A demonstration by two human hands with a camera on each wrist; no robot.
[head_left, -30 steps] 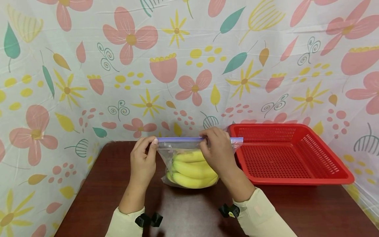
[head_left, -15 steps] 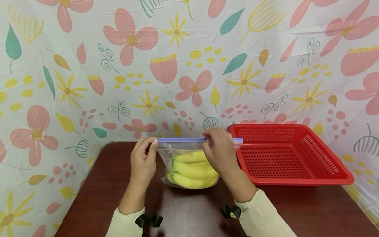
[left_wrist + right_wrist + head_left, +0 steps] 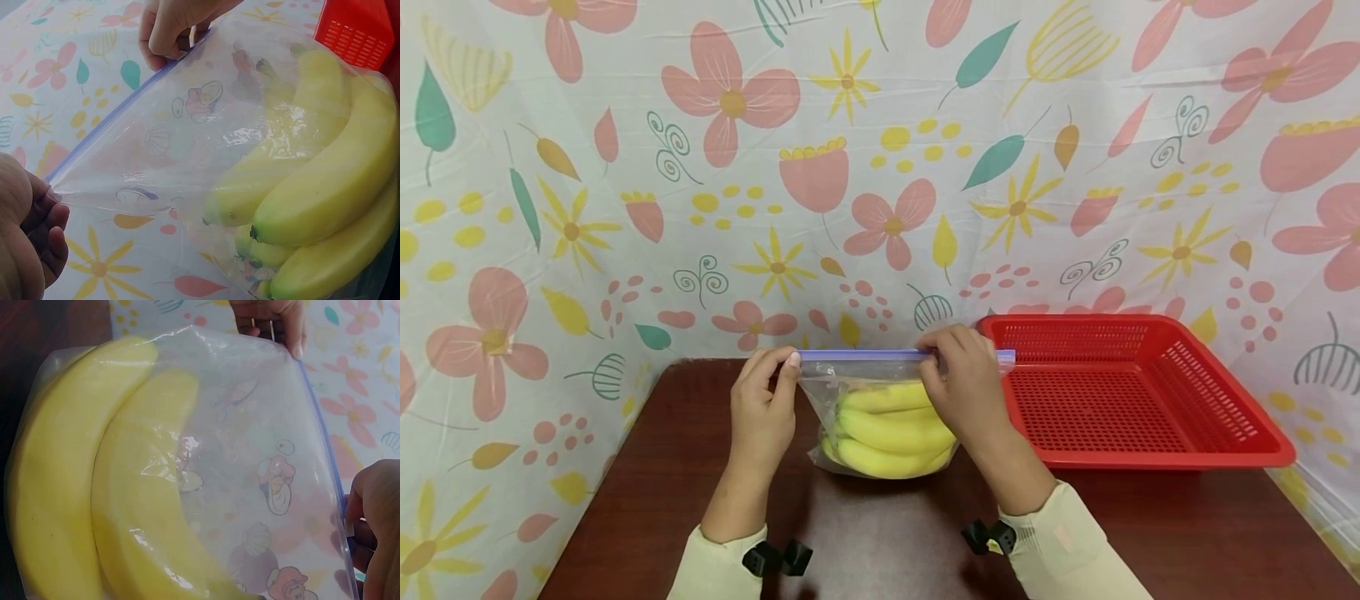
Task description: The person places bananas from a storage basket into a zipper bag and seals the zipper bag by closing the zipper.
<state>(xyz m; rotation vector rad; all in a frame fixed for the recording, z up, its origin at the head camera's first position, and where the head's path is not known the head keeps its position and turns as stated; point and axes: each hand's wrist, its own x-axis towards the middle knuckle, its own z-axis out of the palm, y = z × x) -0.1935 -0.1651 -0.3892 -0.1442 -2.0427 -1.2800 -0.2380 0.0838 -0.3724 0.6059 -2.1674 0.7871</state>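
A clear zip bag (image 3: 823, 387) with a blue-purple zip strip (image 3: 865, 355) stands in the middle of the table, several yellow bananas (image 3: 891, 429) inside it. My left hand (image 3: 763, 408) pinches the strip's left end between thumb and fingers. Farther along the strip, toward its right end, my right hand (image 3: 962, 383) pinches it between thumb and curled fingers. In the left wrist view the bag (image 3: 156, 156) shows small printed cartoon figures, and the strip runs straight between both hands. The right wrist view has the bananas (image 3: 56, 469) lying side by side in the bag.
A red plastic basket (image 3: 1150, 458) with a perforated floor stands right of the bag, its left rim beside my right hand. The dark brown table (image 3: 865, 542) reaches back to a flower-print cloth (image 3: 865, 167) hanging behind and at both sides.
My right hand has slid a little to the right along the zip strip, now nearer its right end. My left hand stays at the left end, and the bag and basket keep their places.
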